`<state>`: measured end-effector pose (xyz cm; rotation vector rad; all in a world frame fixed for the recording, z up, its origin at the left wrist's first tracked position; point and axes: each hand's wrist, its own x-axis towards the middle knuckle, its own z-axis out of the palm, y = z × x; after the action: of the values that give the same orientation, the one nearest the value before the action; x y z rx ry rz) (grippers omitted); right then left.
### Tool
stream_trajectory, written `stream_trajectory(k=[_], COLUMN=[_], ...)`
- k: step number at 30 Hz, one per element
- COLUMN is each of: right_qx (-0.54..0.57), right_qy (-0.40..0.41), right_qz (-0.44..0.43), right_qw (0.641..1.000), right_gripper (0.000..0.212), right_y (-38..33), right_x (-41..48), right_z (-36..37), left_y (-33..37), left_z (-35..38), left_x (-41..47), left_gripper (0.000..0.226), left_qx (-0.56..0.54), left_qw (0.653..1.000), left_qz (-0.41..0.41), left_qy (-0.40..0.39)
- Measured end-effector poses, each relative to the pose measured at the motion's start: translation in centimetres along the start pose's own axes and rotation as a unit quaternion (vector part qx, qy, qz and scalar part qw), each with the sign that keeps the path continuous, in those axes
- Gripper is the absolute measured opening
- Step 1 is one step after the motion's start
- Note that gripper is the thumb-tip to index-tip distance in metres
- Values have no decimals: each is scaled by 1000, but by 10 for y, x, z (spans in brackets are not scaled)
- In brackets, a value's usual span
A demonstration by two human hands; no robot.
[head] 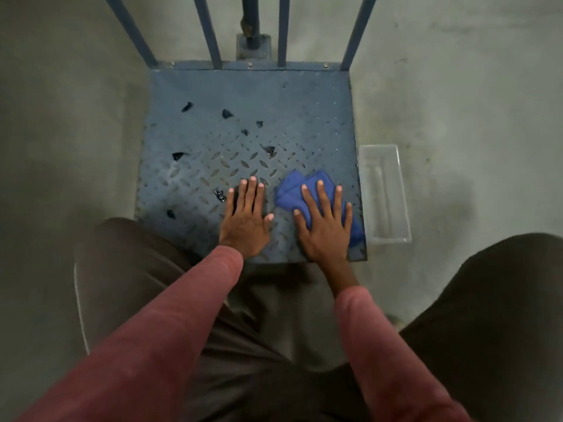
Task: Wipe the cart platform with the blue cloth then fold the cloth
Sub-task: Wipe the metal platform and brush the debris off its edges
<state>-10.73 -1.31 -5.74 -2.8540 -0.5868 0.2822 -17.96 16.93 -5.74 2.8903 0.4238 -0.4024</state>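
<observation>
The cart platform (274,99) is a blue checker-plate square lying low in front of me. A crumpled blue cloth (292,187) sits on its near right corner. My right hand (324,220) lies flat on the cloth with fingers spread, pressing it to the plate. My left hand (248,217) rests flat on the bare plate just left of the cloth, fingers straight. Several small black scraps (227,114) are scattered over the left and middle of the platform.
Blue upright bars (210,32) rise from the platform's far edge, with a post base (253,45) behind them. A clear plastic tray (385,193) lies on the grey concrete floor right of the cart. My knees flank the near edge.
</observation>
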Motion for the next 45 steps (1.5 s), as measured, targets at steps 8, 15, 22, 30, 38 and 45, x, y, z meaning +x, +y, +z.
stream_trajectory(k=[8, 15, 22, 30, 38, 45], right_qx=[-7, 53, -6, 126, 14, 13], right_qy=[27, 50, 53, 101, 17, 38], right_qz=[-11, 84, 83, 10, 28, 73], right_qw=[1000, 994, 995, 987, 999, 997], right_gripper=[61, 58, 58, 53, 63, 61], right_y=[2, -24, -17, 31, -71, 11], right_x=[71, 23, 20, 32, -59, -7], right_z=[-7, -5, -5, -5, 20, 3], left_y=[-16, -12, -18, -17, -19, -51], left_z=[19, 13, 9, 8, 13, 16], left_x=[3, 6, 4, 5, -1, -12], left_gripper=[82, 86, 83, 81, 71, 58], left_qx=[-31, -53, -59, -67, -155, -148], left_qw=[999, 999, 998, 997, 985, 978], left_qz=[34, 12, 28, 20, 27, 57], left_qy=[10, -3, -10, -39, 64, 134])
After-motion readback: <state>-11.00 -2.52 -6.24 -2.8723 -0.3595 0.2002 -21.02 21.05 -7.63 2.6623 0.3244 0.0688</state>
